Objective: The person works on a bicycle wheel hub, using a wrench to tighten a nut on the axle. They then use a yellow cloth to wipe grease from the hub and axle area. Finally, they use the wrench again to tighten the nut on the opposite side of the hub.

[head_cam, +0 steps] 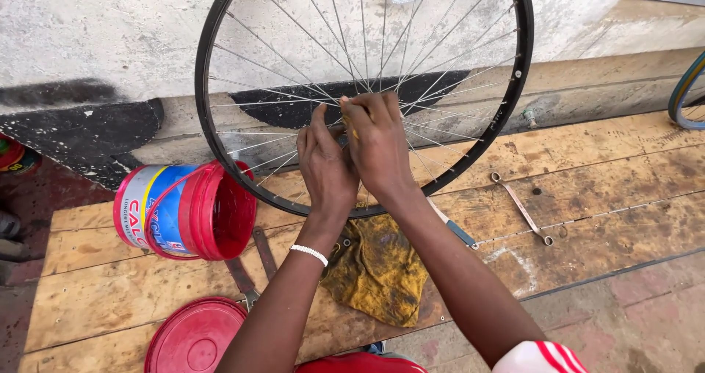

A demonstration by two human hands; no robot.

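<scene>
Bare bicycle wheel (pixel 365 87), black-rimmed and tyreless, standing upright on its rim on a plank bench (pixel 587 197) and leaning toward a whitewashed wall (pixel 110 28); flat face turned to the camera, axle line running away toward the wall, spokes fanning out from the hub region. Lowest arc of the rim touching the bench just in front of the wrists.

Left hand (pixel 325 164), white bracelet at the wrist, raised against the spokes near the wheel's centre, fingers pinched together on something there; exactly what, impossible to tell. Right hand (pixel 377 142) pressed close beside it, fingers curled shut around a small yellowish item at the hub, too hidden to name.

Left of the wheel, touching its rim: red bucket (pixel 187 211) tipped on its side, mouth facing right. Below the bucket, its red lid (pixel 194 338) flat on the bench. Directly under the wheel, a stained yellow rag (pixel 378 270). Right of the wheel, a slim double-ended spanner (pixel 521 208) lying diagonally, well apart from the rim. Far right, the edge of a second wheel (pixel 688 94).
</scene>
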